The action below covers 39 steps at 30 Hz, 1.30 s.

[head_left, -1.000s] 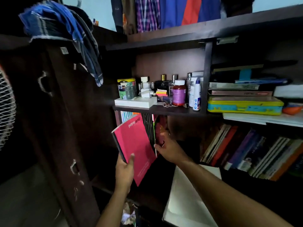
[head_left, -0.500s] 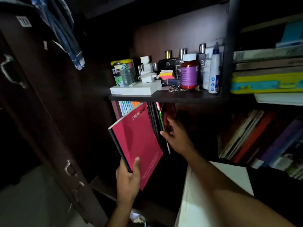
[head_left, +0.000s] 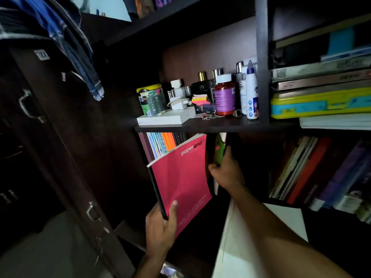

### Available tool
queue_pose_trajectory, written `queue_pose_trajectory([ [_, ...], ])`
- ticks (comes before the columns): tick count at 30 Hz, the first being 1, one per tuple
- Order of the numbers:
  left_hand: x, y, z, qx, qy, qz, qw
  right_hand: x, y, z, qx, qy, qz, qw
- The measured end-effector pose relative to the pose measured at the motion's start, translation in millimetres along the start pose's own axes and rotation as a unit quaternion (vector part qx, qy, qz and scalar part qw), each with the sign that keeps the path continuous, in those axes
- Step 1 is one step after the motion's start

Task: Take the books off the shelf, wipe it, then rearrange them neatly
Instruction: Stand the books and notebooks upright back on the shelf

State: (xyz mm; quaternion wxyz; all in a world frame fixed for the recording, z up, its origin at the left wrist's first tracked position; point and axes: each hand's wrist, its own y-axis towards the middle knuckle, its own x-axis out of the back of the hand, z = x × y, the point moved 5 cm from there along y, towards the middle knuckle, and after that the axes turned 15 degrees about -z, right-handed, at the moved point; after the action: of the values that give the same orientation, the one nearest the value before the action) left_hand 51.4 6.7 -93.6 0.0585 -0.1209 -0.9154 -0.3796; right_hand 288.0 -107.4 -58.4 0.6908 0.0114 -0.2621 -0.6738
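Under the dark shelf board (head_left: 200, 127), in the head view, the left hand (head_left: 160, 231) holds a pink notebook (head_left: 180, 177) at its lower corner. The thumb lies flat on the pink cover and the other fingers are curled behind the black spine. The notebook is tilted, its top edge leaning toward the row of standing books (head_left: 164, 143), which are still in the lower compartment on the left side.

Just beside the notebook, the right hand (head_left: 226, 171) grips a thin green book (head_left: 219, 149). The thumb is on the near side and the fingers wrap around the far side; the book stands almost upright with its top just under the shelf board.

On the board above stand a purple-labelled bottle (head_left: 224, 97), a white bottle (head_left: 252, 93), a printed tin (head_left: 151, 101) and a flat white box (head_left: 166, 118). To the right, a yellow case (head_left: 321, 103) lies under stacked books, and leaning books (head_left: 313, 169) fill the lower right compartment. A blue checked cloth (head_left: 66, 43) hangs over the cupboard door at upper left.
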Motion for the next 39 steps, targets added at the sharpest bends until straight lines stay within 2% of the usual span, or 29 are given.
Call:
queue_pose_trajectory([
  [6, -30.8, 8.1, -2.9, 0.045, 0.077, -0.055, 0.994, 5.7, -1.6, 0.6, -0.021, -0.068, -0.02, 0.997],
  [10, -66.5, 9.3, -12.9, 0.015, 0.084, -0.051, 0.995, 2.8, -2.6, 1.4, 0.0, -0.073, -0.013, 0.997],
  [12, -87.6, 13.6, -16.8, 0.032, 0.071, -0.027, 0.997, -4.4, -4.0, 3.0, 0.023, -0.059, 0.007, 0.998],
  [15, -117.1, 30.2, -27.3, 0.053, 0.124, 0.061, 0.989, -11.8, -7.0, 3.0, 0.072, -0.001, 0.016, 0.997],
  [16, -119.4, 38.5, -31.3, 0.05, 0.123, 0.065, 0.989, -12.3, -7.0, 4.1, 0.092, 0.013, 0.013, 0.996],
  [20, -97.9, 57.3, -45.0, -0.046, 0.062, -0.003, 0.997, -19.9, -9.0, 7.6, 0.148, 0.069, 0.025, 0.986],
  [22, -96.3, 59.9, -42.8, -0.076, 0.042, 0.001, 0.996, -23.8, -11.2, 10.4, 0.17, 0.081, 0.03, 0.982],
  [25, -108.4, 60.3, -36.9, -0.087, 0.01, 0.037, 0.995, -25.7, -12.7, 9.4, 0.163, 0.076, 0.06, 0.982],
  [29, -110.5, 55.6, -27.2, -0.055, -0.064, 0.086, 0.993, -23.0, -13.5, 10.8, 0.165, 0.066, 0.068, 0.982],
  [34, -87.0, 6.3, -15.0, -0.01, -0.029, 0.117, 0.993, -20.5, -12.5, 10.5, 0.153, 0.058, 0.073, 0.984],
  [36, -79.8, -36.6, -17.9, 0.029, 0.009, 0.199, 0.98, -14.5, -15.3, 13.3, 0.114, 0.056, 0.086, 0.988],
  [39, -65.6, -79.2, -31.3, -0.008, 0.063, 0.313, 0.948, 1.9, -23.5, 24.4, 0.098, 0.002, 0.116, 0.988],
])
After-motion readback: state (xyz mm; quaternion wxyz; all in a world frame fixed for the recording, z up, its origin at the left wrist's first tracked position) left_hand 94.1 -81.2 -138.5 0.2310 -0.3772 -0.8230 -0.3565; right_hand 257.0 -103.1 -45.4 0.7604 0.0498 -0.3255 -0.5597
